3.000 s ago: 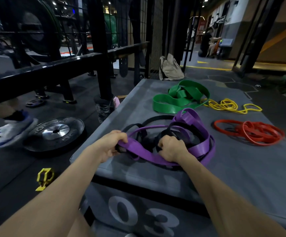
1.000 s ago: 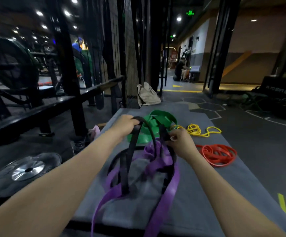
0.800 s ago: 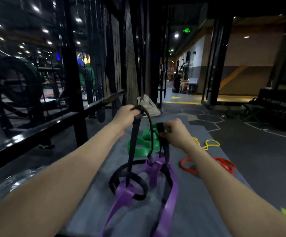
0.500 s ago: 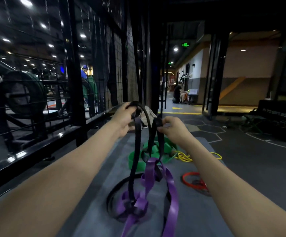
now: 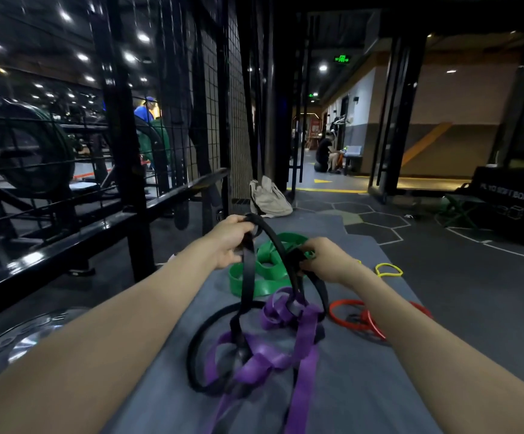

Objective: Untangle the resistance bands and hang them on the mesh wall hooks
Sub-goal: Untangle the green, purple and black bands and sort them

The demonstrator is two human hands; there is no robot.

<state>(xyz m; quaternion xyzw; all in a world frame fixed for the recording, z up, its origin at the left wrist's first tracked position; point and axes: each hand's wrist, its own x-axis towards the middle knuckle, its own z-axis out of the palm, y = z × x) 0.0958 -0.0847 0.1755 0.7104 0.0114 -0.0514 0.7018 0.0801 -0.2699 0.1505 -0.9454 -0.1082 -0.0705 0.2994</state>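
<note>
A black band (image 5: pixel 246 277) and a purple band (image 5: pixel 270 355) hang knotted together above the grey padded box (image 5: pixel 364 386). My left hand (image 5: pixel 229 242) grips the top loop of the black band. My right hand (image 5: pixel 323 261) pinches another part of the same black band to the right. The purple band dangles below, wound around the black one, its lower loops lying on the box. A green band (image 5: pixel 264 280), a yellow band (image 5: pixel 387 270) and a red band (image 5: pixel 358 314) lie on the box beyond. The mesh wall (image 5: pixel 238 120) stands ahead on the left.
A black steel rail (image 5: pixel 98 227) and rack posts run along the left. A weight plate (image 5: pixel 16 339) lies on the floor at lower left. A beige bag (image 5: pixel 268 198) leans by the mesh wall. A person (image 5: pixel 325 155) sits far down the corridor. A black soft box (image 5: pixel 505 208) stands at right.
I lifted the tangled black and purple bands off the box with both hands. Since half a second ago my hands have come down a little and the tangle rests lower on the box.
</note>
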